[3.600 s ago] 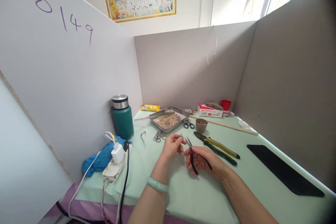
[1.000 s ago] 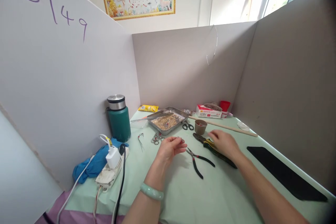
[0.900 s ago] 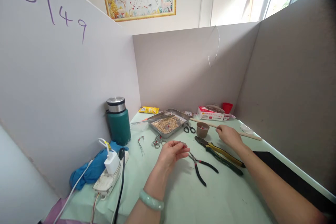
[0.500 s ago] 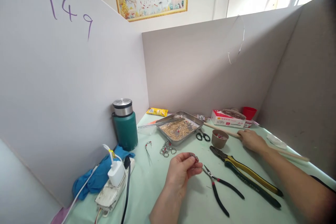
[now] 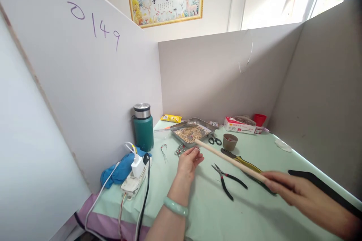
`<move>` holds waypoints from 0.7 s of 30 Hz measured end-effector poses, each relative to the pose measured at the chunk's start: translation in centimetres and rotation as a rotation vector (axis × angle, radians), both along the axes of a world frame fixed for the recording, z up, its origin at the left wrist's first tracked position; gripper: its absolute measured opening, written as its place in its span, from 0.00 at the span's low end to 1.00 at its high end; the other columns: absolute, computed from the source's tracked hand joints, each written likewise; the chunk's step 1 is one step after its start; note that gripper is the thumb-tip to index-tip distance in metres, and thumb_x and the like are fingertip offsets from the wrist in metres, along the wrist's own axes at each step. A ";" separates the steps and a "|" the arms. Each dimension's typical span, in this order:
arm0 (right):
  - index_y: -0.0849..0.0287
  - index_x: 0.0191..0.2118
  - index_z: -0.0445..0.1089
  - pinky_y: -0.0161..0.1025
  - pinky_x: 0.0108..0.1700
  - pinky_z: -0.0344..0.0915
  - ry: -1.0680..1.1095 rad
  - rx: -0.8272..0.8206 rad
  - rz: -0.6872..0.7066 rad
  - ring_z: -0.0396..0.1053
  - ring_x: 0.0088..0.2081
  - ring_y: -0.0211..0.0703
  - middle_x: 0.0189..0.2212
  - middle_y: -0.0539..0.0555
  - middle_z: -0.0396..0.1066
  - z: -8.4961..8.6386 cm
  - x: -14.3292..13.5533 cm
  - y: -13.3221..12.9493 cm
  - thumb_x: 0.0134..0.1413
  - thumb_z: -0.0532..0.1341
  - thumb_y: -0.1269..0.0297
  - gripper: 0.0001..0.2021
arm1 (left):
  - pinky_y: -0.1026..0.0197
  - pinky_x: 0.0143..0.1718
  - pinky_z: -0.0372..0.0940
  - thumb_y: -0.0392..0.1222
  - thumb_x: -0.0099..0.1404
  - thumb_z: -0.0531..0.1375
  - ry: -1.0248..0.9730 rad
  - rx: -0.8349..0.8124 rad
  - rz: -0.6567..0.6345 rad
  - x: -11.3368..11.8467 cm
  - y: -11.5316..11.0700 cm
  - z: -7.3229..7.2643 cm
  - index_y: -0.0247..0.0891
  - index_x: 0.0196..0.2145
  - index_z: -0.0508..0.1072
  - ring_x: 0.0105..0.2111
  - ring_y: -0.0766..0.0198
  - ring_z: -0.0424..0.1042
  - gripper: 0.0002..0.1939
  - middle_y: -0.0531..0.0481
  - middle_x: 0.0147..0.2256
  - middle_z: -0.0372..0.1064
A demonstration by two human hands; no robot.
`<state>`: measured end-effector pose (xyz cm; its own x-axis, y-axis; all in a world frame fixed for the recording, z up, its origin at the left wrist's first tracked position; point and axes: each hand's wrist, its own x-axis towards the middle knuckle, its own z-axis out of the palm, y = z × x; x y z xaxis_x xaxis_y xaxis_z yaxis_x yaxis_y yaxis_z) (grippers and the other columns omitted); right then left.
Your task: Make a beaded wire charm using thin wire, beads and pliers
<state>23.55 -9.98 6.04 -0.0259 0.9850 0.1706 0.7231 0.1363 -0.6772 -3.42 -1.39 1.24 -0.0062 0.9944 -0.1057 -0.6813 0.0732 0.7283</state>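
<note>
My right hand is wrapped round one end of a pale wooden stick, which it holds raised above the table. The stick's far end hangs just right of my left hand. My left hand is closed in a pinch on a small ring-like piece, mostly hidden by the fingers. Behind it lies a pile of silvery chain with red beads. Small black-handled pliers rest to the right of my left hand. Large yellow-green pliers lie partly under the stick.
Behind my hands stand a metal tray of golden beads, scissors, a brown cup and a red-white box. On the left are a green bottle and a power strip with cables.
My right hand has lifted the stick off the table and brought it nearer, its far end now close to my left hand. The view has shifted, showing a bracelet on my left wrist.
</note>
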 end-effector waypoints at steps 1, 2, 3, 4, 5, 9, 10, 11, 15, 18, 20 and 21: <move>0.50 0.35 0.74 0.38 0.35 0.65 -0.008 -0.060 0.061 0.68 0.35 0.50 0.33 0.52 0.74 -0.6 -0.3 -1.3 0.41 0.61 0.48 0.16 | 0.65 0.30 0.69 0.34 0.52 0.63 -0.009 0.004 -0.006 0.0 0.0 -0.1 0.30 0.31 0.71 0.25 0.69 0.70 0.07 0.49 0.24 0.69; 0.50 0.36 0.74 0.38 0.38 0.65 0.000 -0.084 0.070 0.68 0.38 0.51 0.36 0.52 0.73 -1.2 -0.4 -2.2 0.43 0.59 0.48 0.16 | 0.65 0.29 0.69 0.35 0.52 0.62 -0.014 0.011 -0.014 0.0 -0.1 -0.1 0.31 0.31 0.72 0.26 0.69 0.70 0.07 0.48 0.26 0.70; 0.49 0.38 0.73 0.38 0.40 0.64 -0.003 -0.112 0.085 0.68 0.39 0.51 0.37 0.52 0.73 -1.7 -0.5 -2.8 0.45 0.58 0.49 0.16 | 0.65 0.29 0.68 0.36 0.53 0.62 -0.008 0.027 -0.033 0.0 -0.2 -0.1 0.31 0.31 0.72 0.27 0.68 0.71 0.07 0.47 0.28 0.71; 0.49 0.40 0.72 0.39 0.41 0.64 -0.006 -0.125 0.081 0.67 0.40 0.51 0.38 0.51 0.73 -2.2 -0.4 -3.2 0.47 0.57 0.49 0.17 | 0.65 0.28 0.68 0.38 0.53 0.63 0.004 0.043 -0.054 0.0 -0.3 -0.1 0.31 0.31 0.72 0.28 0.67 0.71 0.08 0.47 0.30 0.71; 0.49 0.41 0.72 0.39 0.41 0.63 -0.009 -0.138 0.077 0.67 0.41 0.51 0.38 0.51 0.73 -2.6 -0.4 -3.3 0.48 0.56 0.48 0.17 | 0.65 0.28 0.68 0.39 0.53 0.63 0.015 0.061 -0.078 0.0 -0.4 -0.1 0.32 0.32 0.72 0.29 0.67 0.71 0.09 0.46 0.32 0.71; 0.48 0.41 0.72 0.40 0.42 0.63 -0.015 -0.162 0.042 0.67 0.42 0.52 0.38 0.50 0.73 -3.7 -0.1 -3.0 0.49 0.54 0.48 0.18 | 0.64 0.30 0.69 0.47 0.54 0.61 0.045 0.087 -0.116 0.1 -0.5 0.0 0.30 0.33 0.71 0.32 0.64 0.72 0.15 0.41 0.35 0.71; 0.48 0.40 0.72 0.41 0.42 0.63 -0.009 -0.166 0.033 0.67 0.42 0.52 0.38 0.51 0.73 -3.9 -0.1 -2.9 0.49 0.54 0.48 0.18 | 0.64 0.30 0.69 0.49 0.54 0.61 0.057 0.086 -0.109 0.2 -0.4 0.0 0.30 0.33 0.71 0.32 0.63 0.72 0.17 0.41 0.35 0.71; 0.48 0.40 0.73 0.41 0.42 0.63 0.001 -0.166 0.025 0.67 0.42 0.53 0.38 0.51 0.73 -4.1 -0.1 -2.9 0.49 0.54 0.48 0.18 | 0.64 0.30 0.69 0.50 0.54 0.60 0.075 0.089 -0.099 0.2 -0.4 0.0 0.29 0.33 0.71 0.31 0.63 0.72 0.18 0.40 0.35 0.71; 0.47 0.39 0.73 0.42 0.43 0.63 0.038 -0.149 0.025 0.67 0.42 0.54 0.37 0.51 0.73 -4.7 -0.4 -3.0 0.47 0.55 0.48 0.16 | 0.62 0.31 0.69 0.47 0.52 0.63 0.156 0.186 -0.073 0.5 -0.3 -0.1 0.30 0.32 0.69 0.33 0.61 0.72 0.16 0.40 0.35 0.71; 0.47 0.40 0.73 0.42 0.43 0.63 0.044 -0.129 0.022 0.66 0.42 0.53 0.37 0.51 0.73 -4.9 -0.8 -3.3 0.48 0.55 0.49 0.16 | 0.59 0.33 0.68 0.46 0.50 0.64 0.191 0.255 -0.062 0.5 -0.4 0.0 0.31 0.34 0.68 0.35 0.57 0.72 0.17 0.40 0.35 0.71; 0.47 0.39 0.73 0.42 0.42 0.63 0.052 -0.100 0.016 0.66 0.41 0.54 0.37 0.52 0.73 -4.9 -0.9 -3.4 0.48 0.56 0.49 0.16 | 0.58 0.34 0.68 0.46 0.50 0.64 0.210 0.271 -0.054 0.5 -0.5 0.1 0.31 0.36 0.68 0.36 0.57 0.72 0.19 0.40 0.35 0.71; 0.47 0.40 0.73 0.42 0.42 0.63 0.052 -0.086 0.018 0.67 0.40 0.54 0.36 0.53 0.72 -4.9 -0.8 -3.4 0.47 0.56 0.49 0.16 | 0.57 0.34 0.68 0.46 0.49 0.64 0.219 0.275 -0.051 0.5 -0.6 0.2 0.30 0.37 0.69 0.36 0.56 0.72 0.20 0.40 0.35 0.71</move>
